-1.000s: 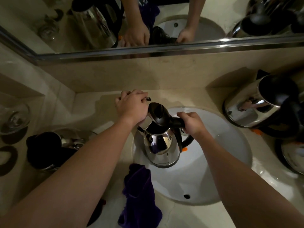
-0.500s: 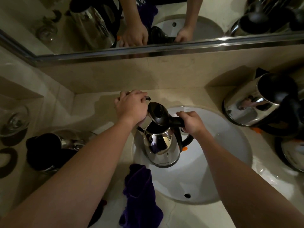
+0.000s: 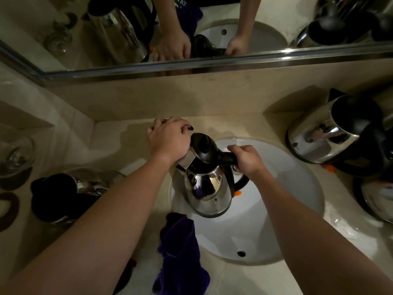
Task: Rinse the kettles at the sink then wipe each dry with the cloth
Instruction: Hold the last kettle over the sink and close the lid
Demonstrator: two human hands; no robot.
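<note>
Barely shifted since a second ago: right hand (image 3: 247,159) clamped on black handle of steel kettle (image 3: 207,188), lid open, over sink (image 3: 297,188) left edge. Left hand (image 3: 169,139) curled around tap lever at counter's back edge. Purple cloth (image 3: 178,252) draped at front edge; other kettles (image 3: 325,133) flanking.

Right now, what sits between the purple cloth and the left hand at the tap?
In the head view, the steel kettle held over the sink sits between the purple cloth and the left hand, its open lid beside that hand.
</note>
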